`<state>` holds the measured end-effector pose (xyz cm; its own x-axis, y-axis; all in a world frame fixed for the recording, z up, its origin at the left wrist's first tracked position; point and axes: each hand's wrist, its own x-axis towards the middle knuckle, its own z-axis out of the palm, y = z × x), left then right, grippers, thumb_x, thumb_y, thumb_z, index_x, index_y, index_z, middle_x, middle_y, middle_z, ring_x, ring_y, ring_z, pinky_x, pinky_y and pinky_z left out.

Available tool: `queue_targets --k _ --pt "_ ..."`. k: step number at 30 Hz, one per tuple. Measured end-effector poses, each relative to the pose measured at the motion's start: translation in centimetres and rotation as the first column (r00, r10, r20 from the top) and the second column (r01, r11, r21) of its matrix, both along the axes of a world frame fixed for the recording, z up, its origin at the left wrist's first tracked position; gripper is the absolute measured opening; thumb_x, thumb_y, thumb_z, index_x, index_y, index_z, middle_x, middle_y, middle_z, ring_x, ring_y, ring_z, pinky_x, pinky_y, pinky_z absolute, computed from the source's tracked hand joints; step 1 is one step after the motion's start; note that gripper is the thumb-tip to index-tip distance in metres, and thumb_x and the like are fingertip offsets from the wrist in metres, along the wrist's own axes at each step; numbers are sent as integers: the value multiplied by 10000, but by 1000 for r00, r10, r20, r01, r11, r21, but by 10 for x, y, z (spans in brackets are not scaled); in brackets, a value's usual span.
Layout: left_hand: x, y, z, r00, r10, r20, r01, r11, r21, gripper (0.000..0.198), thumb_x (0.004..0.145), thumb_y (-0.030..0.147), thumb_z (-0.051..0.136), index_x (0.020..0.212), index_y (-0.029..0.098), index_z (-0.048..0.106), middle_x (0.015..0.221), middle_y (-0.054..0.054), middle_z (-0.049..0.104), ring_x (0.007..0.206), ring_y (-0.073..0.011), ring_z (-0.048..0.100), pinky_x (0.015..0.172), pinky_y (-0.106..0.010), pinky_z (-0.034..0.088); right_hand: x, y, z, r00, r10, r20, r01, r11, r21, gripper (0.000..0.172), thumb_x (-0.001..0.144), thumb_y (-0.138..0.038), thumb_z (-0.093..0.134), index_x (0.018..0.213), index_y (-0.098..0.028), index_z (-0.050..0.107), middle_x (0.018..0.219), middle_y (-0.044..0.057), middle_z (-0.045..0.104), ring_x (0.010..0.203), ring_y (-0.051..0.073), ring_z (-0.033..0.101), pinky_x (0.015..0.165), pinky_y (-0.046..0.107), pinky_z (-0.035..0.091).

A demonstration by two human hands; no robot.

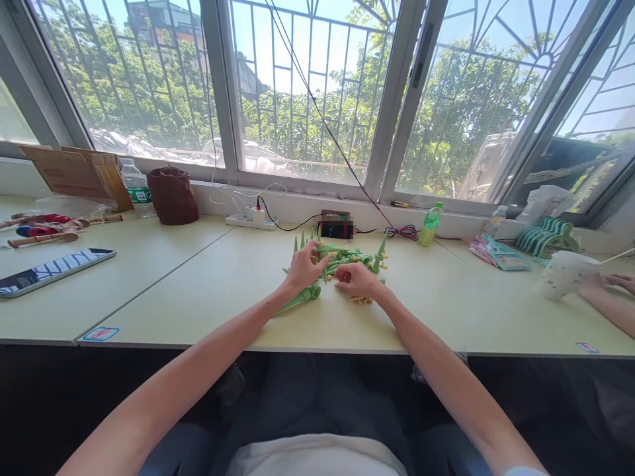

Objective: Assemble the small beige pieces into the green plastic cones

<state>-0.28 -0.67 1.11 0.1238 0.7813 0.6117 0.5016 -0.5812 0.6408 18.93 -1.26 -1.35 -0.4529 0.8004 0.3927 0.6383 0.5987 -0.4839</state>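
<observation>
A heap of green cone-shaped plastic spikes (347, 259) lies on the pale yellow table (208, 297) straight ahead of me. My left hand (303, 266) rests on the heap's left side, its fingers curled round one green spike. Beside it, my right hand (358, 280) is bent closed at the heap's front edge, and what sits inside its fingers is hidden. One longer green spike (301, 299) lies loose just under my left wrist. Small yellowish pieces (362, 301) peek out below my right hand.
A phone (52, 271) lies at the left, with wooden-handled tools (44, 228), a water bottle (136, 188) and a brown pouch (172, 195) behind it. A power strip (251, 219) and green bottle (429, 225) stand by the window. Another person's hands (608, 291) work at the right.
</observation>
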Motion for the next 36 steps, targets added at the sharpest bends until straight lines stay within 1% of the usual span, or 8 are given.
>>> queue_targets --k 10,18,22,25,29,32,34,36 --pt "0 -1 0 999 15 -37 -15 1000 -16 368 798 438 629 1067 194 573 733 -5 639 558 -127 544 565 -248 419 0 2 -1 1000 8 9 -8 1000 9 116 712 -115 611 805 -158 666 708 6 638 628 113 542 643 243 439" --pt "-1 1 -2 998 5 -58 -6 1000 -15 319 818 437 601 1023 193 592 700 0 668 520 -129 548 583 -263 424 -2 0 2 1000 -30 -8 30 999 35 146 704 -62 561 778 -153 648 701 12 626 628 115 529 643 237 424" --pt "-1 3 -4 997 16 -73 -16 1000 -9 267 827 442 587 923 194 605 584 23 642 482 -133 528 593 -273 418 -3 -2 4 999 -31 -18 31 999 41 142 700 -55 560 766 -151 641 700 13 625 627 115 527 642 235 415" --pt "-2 4 -4 997 39 -74 -41 999 -24 247 815 453 598 809 206 585 509 29 617 484 -157 557 613 -290 428 -3 -3 5 999 -39 -21 40 998 43 139 701 -58 557 767 -148 640 689 12 622 621 113 522 639 232 410" --pt "-4 5 -2 995 102 -7 -103 994 -37 267 808 463 601 721 215 552 460 29 603 482 -174 597 657 -316 460 -4 -3 5 999 -40 -11 40 998 44 131 705 -71 558 767 -152 641 691 11 627 622 115 522 631 232 407" --pt "-6 5 1 985 159 65 -156 986 -57 252 822 437 590 722 210 545 430 34 589 439 -163 580 661 -320 475 -3 -4 6 999 -45 -6 45 999 29 125 708 -78 569 773 -155 643 694 12 630 630 120 533 643 236 419" --pt "-7 6 3 977 169 130 -156 983 -101 244 827 431 587 737 209 541 427 32 590 392 -153 550 603 -311 472 -3 -4 6 999 -47 -5 47 999 15 125 712 -77 573 779 -156 644 702 17 635 639 123 545 651 238 429" --pt "-8 7 3 968 148 205 -116 980 -159 240 819 433 598 753 210 540 457 25 616 334 -137 499 512 -297 448 -3 -5 6 999 -46 -1 46 999 9 121 719 -79 577 780 -157 645 710 20 638 644 125 551 651 238 433"
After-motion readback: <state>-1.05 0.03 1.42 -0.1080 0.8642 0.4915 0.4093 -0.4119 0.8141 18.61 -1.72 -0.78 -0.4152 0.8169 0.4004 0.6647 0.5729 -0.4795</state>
